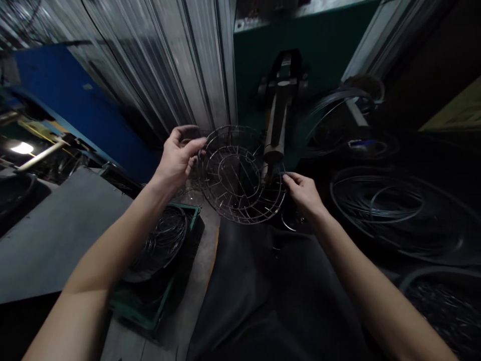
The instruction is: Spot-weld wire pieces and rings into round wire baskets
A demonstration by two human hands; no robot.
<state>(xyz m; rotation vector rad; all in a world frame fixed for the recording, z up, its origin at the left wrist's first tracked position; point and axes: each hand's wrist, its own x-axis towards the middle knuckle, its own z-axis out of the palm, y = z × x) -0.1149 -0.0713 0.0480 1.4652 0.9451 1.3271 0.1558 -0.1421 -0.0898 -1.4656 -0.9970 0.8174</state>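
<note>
A round wire basket [240, 175] made of thin metal rings and cross wires hangs in the middle, between both hands. My left hand [184, 150] pinches its upper left rim between thumb and fingers. At the right rim my right hand [298, 188] holds the wire with thumb and fingertips pressed together. The basket's right side overlaps the tip of a dark metal machine arm [276, 120], which comes down from a green machine [248, 65]. Whether the wire touches that tip is too dark to tell.
To the right lies a large round tray [432, 235] with coiled wire [391, 200]; below it, a tub [447, 306] holds small wire pieces. At the left are a green crate [195, 213] with a basin of wire rings [167, 233], a grey board [67, 230] and a blue panel [82, 100].
</note>
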